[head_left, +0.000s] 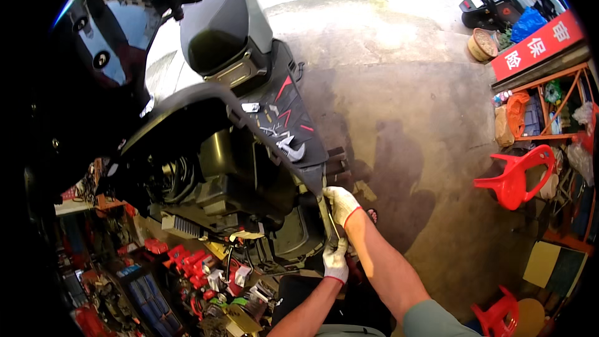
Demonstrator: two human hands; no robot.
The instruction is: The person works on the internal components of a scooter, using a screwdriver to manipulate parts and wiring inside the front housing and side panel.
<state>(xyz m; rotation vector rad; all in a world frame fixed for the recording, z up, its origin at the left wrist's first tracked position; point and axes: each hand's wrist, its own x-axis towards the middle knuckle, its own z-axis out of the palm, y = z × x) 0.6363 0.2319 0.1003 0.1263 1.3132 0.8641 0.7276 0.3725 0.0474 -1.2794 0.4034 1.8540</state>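
A scooter with its front opened up stands before me, wiring and a dark inner housing (218, 156) laid bare. My right hand (342, 205), in a white knit glove, is closed on the upper part of a narrow dark trim panel (329, 219) along the scooter's side. Lower down, my left hand (336, 263), gloved too, grips the same panel near its bottom end. Its fingertips are partly hidden. On the footboard (274, 103) above my hands lie an adjustable wrench (291, 150) and several small metal pieces.
Red-capped bottles and loose parts (193, 268) crowd the lower left, beside a blue-lined tool tray (150, 299). Right of me are a red plastic chair (515, 178), another red chair (499, 313) and an orange-framed shelf (549, 136). Concrete floor (449, 131) lies between.
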